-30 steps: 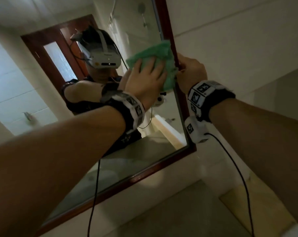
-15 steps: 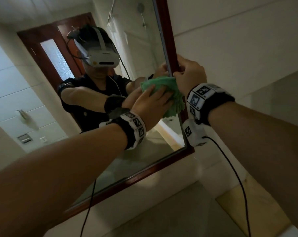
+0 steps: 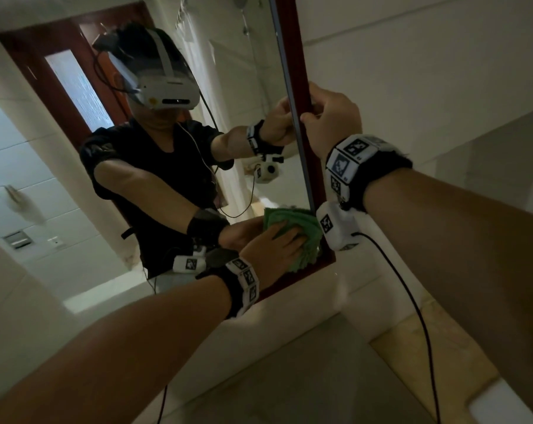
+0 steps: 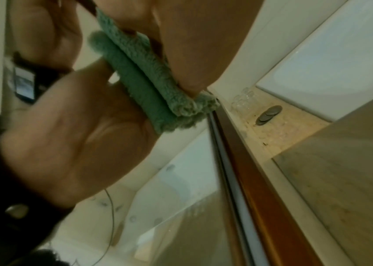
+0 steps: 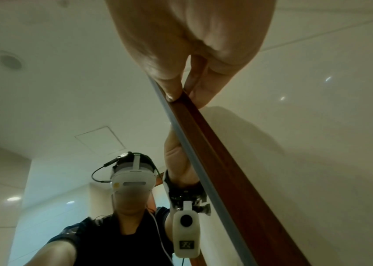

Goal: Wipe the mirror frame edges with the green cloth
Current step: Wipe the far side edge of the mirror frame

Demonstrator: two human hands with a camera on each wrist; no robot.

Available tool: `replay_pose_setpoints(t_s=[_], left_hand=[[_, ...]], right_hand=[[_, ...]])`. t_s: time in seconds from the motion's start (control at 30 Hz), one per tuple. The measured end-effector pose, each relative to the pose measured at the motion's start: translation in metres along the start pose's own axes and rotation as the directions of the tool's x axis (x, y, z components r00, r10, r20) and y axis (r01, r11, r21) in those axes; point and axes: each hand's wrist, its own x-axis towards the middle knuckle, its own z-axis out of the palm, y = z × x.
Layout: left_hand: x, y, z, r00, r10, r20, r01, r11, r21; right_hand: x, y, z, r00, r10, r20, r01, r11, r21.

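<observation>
One green cloth (image 3: 302, 228). One mirror (image 3: 296, 71), wood-framed. Two hands: left hand (image 3: 271, 249), right hand (image 3: 332, 117). Two marker-printed bands: left wristband (image 3: 245, 283), right wristband (image 3: 351, 160). One cabled white camera block (image 3: 335, 228). One round metal button (image 4: 268, 115).

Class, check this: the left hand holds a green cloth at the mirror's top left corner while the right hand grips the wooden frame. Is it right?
No. The head view shows the left hand holding the green cloth at the lower right corner of the mirror, not top left. The right hand grips the wooden frame.
</observation>
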Motion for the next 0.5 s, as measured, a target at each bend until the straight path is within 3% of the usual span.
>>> replay_pose_setpoints(t_s=[0.03,0.07,0.1,0.13,0.17,0.2,0.23,0.27,0.33,0.43,0.5], left_hand=[[-0.004,-0.016,0.008,0.991,0.132,-0.029,-0.133,0.990,-0.049],[-0.015,-0.029,0.006,0.970,0.181,-0.160,-0.225,0.918,-0.326],[-0.025,-0.033,0.011,0.951,0.168,-0.261,-0.302,0.692,-0.656],[-0.028,-0.046,0.005,0.966,0.098,-0.241,-0.258,0.472,-0.843],[-0.030,-0.053,0.000,0.964,0.089,-0.249,-0.249,0.620,-0.744],[-0.031,-0.056,-0.003,0.956,0.062,-0.286,-0.188,0.880,-0.436],[-0.029,-0.058,-0.009,0.960,0.023,-0.279,-0.077,0.980,-0.186],[-0.028,-0.057,-0.020,0.958,-0.109,-0.265,0.066,0.984,-0.164],[-0.025,-0.082,-0.049,0.910,-0.269,-0.314,0.223,0.959,-0.175],[-0.023,-0.129,-0.072,0.876,-0.337,-0.344,0.304,0.941,-0.147],[-0.020,-0.136,-0.068,0.863,-0.303,-0.405,0.363,0.929,0.079]], right_hand=[[-0.001,0.000,0.000,1.000,-0.004,-0.001,0.004,1.000,-0.008],[-0.001,-0.001,0.000,1.000,-0.004,-0.003,0.004,1.000,-0.007],[-0.002,-0.001,0.000,1.000,-0.001,-0.008,0.001,1.000,-0.005],[-0.002,-0.002,0.001,1.000,0.000,-0.015,0.000,1.000,-0.007],[-0.002,-0.002,0.001,1.000,-0.002,-0.024,0.002,1.000,-0.012],[-0.002,-0.001,0.001,0.999,-0.008,-0.031,0.007,1.000,-0.016],[-0.003,-0.001,0.001,0.999,-0.014,-0.034,0.013,1.000,-0.019],[-0.003,-0.001,0.002,0.999,-0.018,-0.036,0.017,1.000,-0.022],[-0.003,0.000,0.002,0.999,-0.014,-0.034,0.014,1.000,-0.013],[-0.004,0.001,0.001,1.000,0.009,-0.009,-0.009,1.000,0.022],[-0.005,0.000,0.001,1.000,0.022,0.003,-0.022,0.999,0.040]])
